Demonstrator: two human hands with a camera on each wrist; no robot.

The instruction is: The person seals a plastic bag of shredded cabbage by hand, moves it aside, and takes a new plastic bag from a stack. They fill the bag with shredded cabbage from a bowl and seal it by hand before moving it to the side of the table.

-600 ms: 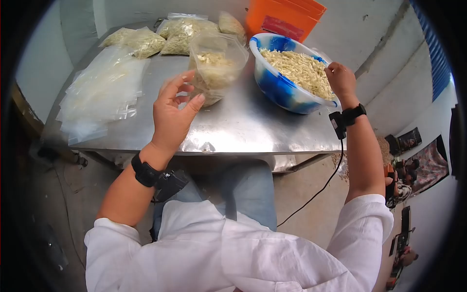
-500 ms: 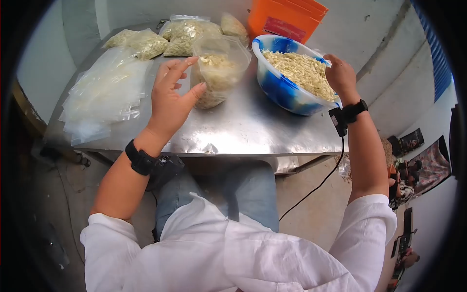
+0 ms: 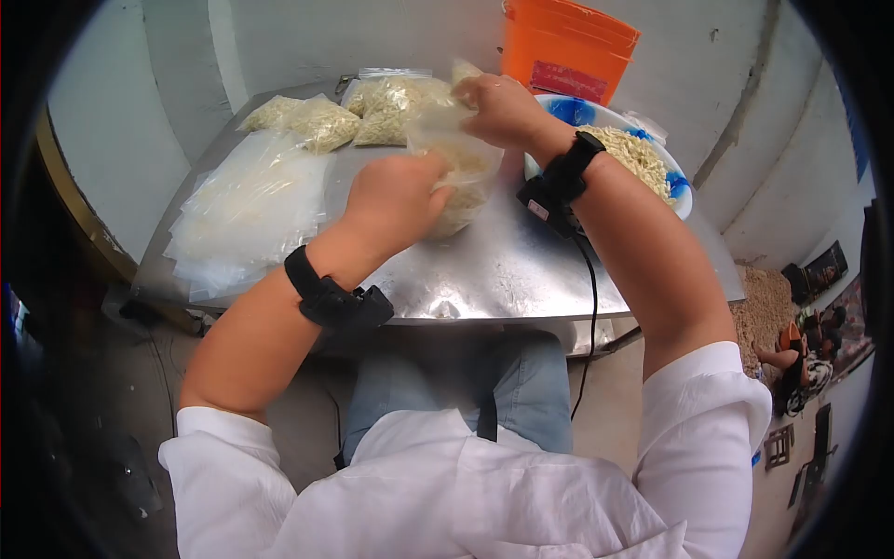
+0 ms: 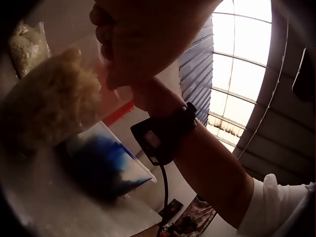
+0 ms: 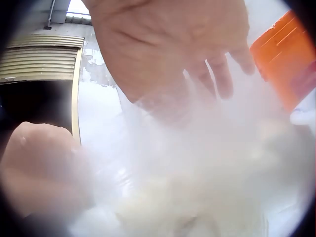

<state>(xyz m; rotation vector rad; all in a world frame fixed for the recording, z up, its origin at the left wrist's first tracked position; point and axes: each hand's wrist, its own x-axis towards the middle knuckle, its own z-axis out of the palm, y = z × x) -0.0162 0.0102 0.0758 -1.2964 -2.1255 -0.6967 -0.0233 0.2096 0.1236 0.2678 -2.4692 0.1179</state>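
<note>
A clear plastic bag (image 3: 458, 197), partly filled with pale shreds, stands on the metal table between both hands. My left hand (image 3: 391, 205) is at its left side, fingers curled in and gripping the film near the top. From the right, my right hand (image 3: 510, 114) pinches the upper edge. The left wrist view shows the filled bag (image 4: 52, 101) beside my curled left hand (image 4: 148, 37). Blurred film of the bag (image 5: 197, 168) covers the thumb of my right hand (image 5: 173, 39) in the right wrist view.
Right of the bag is a blue-and-white basin (image 3: 573, 112) of shreds, partly behind my right forearm, with an orange container (image 3: 568, 47) behind. Filled bags (image 3: 396, 107) lie at the back left; flat empty bags (image 3: 251, 210) are stacked at the left.
My right hand has moved left from the basin's far rim to the bag's top. My left hand, open beside the bag before, has closed on it. The head view has shifted.
</note>
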